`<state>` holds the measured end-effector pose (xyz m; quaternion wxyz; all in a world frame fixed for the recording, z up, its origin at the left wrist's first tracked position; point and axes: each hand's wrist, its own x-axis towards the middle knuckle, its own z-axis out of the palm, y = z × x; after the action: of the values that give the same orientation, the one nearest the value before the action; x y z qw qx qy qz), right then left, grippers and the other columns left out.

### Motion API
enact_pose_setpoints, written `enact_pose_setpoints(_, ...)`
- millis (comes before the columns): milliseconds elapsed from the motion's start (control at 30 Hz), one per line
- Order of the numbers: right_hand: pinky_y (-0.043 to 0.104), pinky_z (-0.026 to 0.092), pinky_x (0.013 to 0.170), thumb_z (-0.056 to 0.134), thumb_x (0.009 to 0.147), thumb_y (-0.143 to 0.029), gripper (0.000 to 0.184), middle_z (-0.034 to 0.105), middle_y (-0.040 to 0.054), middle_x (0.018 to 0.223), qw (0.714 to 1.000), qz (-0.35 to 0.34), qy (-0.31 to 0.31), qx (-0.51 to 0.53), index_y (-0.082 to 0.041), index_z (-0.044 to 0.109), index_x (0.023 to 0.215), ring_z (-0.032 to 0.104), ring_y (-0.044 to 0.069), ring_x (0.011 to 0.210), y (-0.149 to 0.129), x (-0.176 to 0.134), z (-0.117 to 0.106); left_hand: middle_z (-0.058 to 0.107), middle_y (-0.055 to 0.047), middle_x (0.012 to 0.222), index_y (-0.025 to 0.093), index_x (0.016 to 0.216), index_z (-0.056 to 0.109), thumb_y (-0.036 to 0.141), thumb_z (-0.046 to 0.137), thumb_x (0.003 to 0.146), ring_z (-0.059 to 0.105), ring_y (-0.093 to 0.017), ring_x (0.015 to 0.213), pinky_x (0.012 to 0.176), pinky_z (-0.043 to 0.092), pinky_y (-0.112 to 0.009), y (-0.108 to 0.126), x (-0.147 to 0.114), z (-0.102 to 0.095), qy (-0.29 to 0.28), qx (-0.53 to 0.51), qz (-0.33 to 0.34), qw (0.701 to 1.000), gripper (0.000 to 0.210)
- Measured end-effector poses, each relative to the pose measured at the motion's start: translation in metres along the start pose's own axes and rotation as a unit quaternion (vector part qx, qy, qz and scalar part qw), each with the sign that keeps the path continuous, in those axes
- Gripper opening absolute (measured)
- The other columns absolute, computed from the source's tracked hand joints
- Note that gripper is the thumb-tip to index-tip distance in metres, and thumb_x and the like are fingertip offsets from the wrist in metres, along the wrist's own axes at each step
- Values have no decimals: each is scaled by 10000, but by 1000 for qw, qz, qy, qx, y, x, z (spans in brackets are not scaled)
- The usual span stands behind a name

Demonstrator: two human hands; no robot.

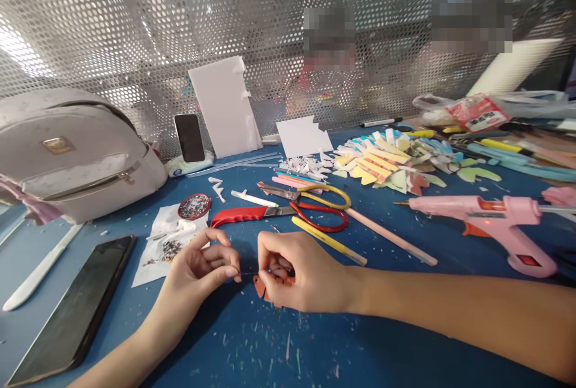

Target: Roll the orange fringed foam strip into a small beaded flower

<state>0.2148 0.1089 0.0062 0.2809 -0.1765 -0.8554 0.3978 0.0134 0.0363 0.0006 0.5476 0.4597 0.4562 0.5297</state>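
Close together over the front of the blue table are both hands. My left hand [198, 274] has its thumb and index fingertip pressed together; a very fine strand seems to stretch from them toward the other hand. My right hand [306, 271] is pinched at the edge of an orange-red cut paper piece [258, 286], mostly hidden behind the fingers. Just beyond the hands lie scissors with red and yellow handles [321, 217], a cutter with a red grip [238, 215] and a yellow pen [328, 240].
A pink hot glue gun [490, 214] lies right, a phone [76, 304] and grey backpack [76, 154] left. Paper cutouts [387, 160] pile up behind. A round dish [194, 206] rests on white tissue [150, 250]. Perforated metal [270, 10] closes the back; people are beyond it.
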Motion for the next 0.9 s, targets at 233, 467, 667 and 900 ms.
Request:
enact_pose_setpoints(233, 189, 336, 501, 547, 753, -106, 127, 470, -66, 583, 1000, 13, -8, -3, -198, 460, 767, 428, 73, 496, 1, 1, 0, 692, 25, 719, 194, 978, 511, 136, 715, 837, 629, -97, 654, 672, 494, -208, -2, 1, -5, -31, 4, -3, 999, 255)
enact_pose_setpoints(467, 206, 329, 509, 510, 853, -175, 67, 382, -69, 601, 999, 14, -27, 14, -205, 463, 816, 355, 82, 509, 3, 0, -2, 696, 26, 708, 209, 949, 518, 162, 722, 817, 623, -124, 655, 681, 504, -243, 5, -6, 4, 54, 66, 40, 996, 247)
enact_pose_setpoints(667, 209, 337, 523, 483, 831, -141, 127, 424, -43, 662, 997, -31, -50, 39, -207, 411, 749, 356, 86, 552, 1, -1, -3, 716, 27, 765, 249, 915, 575, 99, 722, 794, 676, -156, 728, 740, 537, -270, 6, -23, 10, 132, 170, 179, 960, 242)
enact_pose_setpoints(900, 215, 384, 577, 487, 799, -119, 105, 507, -18, 708, 992, -68, -82, 69, -201, 457, 741, 439, 105, 631, -1, -1, -6, 722, 24, 774, 270, 935, 605, 54, 722, 778, 687, -181, 731, 727, 570, -297, 4, -27, 12, 120, 196, 218, 949, 291)
